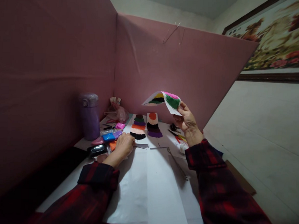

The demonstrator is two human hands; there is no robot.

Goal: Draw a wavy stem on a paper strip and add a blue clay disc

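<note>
My right hand point(187, 121) is raised above the table and pinches the corner of a white paper card point(164, 101) bearing patches of green, pink, yellow and black colour. My left hand point(123, 145) rests on the white paper point(156, 184) covering the table, fingers curled, beside several small coloured clay packets point(109, 136); what it holds, if anything, is hidden. Two more cards with stacked colour patches point(139, 126) point(153, 125) lie flat just beyond it.
A purple flask point(89, 116) stands at the left against pink partition boards point(55, 72). A crumpled plastic bag point(116, 112) sits in the corner. Metal strips point(160, 147), a thin tool point(178, 163) and small items point(180, 139) lie near the right hand. A framed picture point(277, 38) hangs at the right.
</note>
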